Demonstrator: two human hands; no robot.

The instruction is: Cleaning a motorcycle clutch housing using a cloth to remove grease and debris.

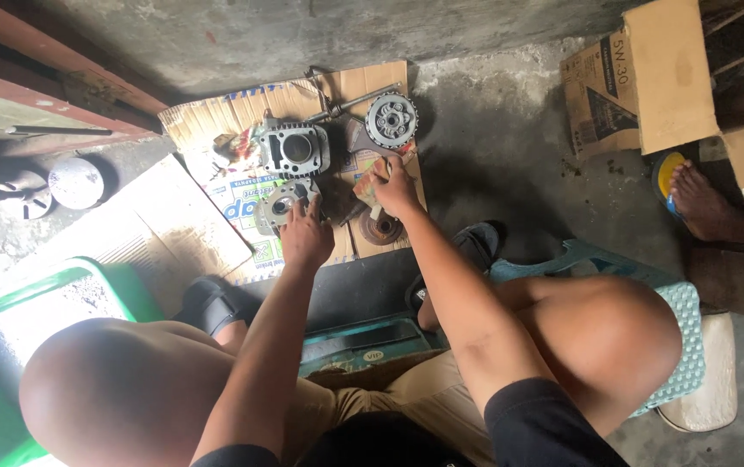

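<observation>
Pinching a folded rag (370,177) in my right hand (396,192), I rest the spread fingers of my left hand (304,235) on a small metal engine cover (284,205). It looks heavy, stiff, probably oily; I judge its rim the best hold. The finned cylinder block (296,149) lies at twelve o'clock from my left fingertips, the clutch gear (391,119) at one o'clock, all on flattened cardboard (216,117).

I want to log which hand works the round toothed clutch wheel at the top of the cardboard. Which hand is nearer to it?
Right. The right hand sits just below the clutch wheel; the left hand is farther down-left, on a small metal cover.
</observation>
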